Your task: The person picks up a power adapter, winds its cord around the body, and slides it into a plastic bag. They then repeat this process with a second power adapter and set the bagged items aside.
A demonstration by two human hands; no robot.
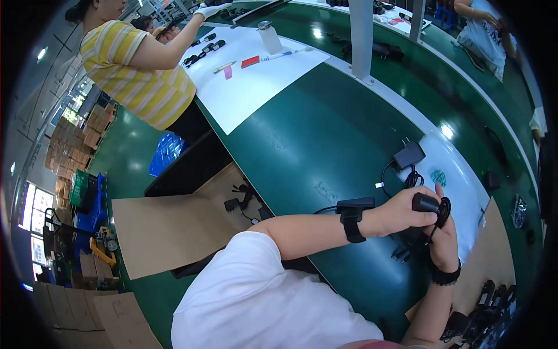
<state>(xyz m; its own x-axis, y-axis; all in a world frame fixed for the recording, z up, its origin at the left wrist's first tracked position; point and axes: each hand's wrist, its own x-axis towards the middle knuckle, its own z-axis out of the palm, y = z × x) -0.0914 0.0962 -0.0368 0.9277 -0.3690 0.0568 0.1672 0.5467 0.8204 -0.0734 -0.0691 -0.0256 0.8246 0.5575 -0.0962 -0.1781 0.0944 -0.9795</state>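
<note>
My left hand [401, 212] is closed around a small black power adapter [425, 202]; its prongs do not show. A black cable [444, 213], wound in a tight coil, is gripped by my right hand [445, 247] just beside it. Both hands are close together above the right part of the green table. Just beyond them, another black adapter [409, 155] with prongs lies with its bundled cord [413, 176] on the table. Below my left hand a dark plug [401, 255] is partly hidden.
An open cardboard box [168, 232] with adapters inside stands left of the table [290, 151]. Several black adapters [485, 308] lie at lower right. A co-worker [136, 64] stands at far left by a white sheet [250, 87] with a bottle [269, 38]. A grey post [361, 41] rises beyond.
</note>
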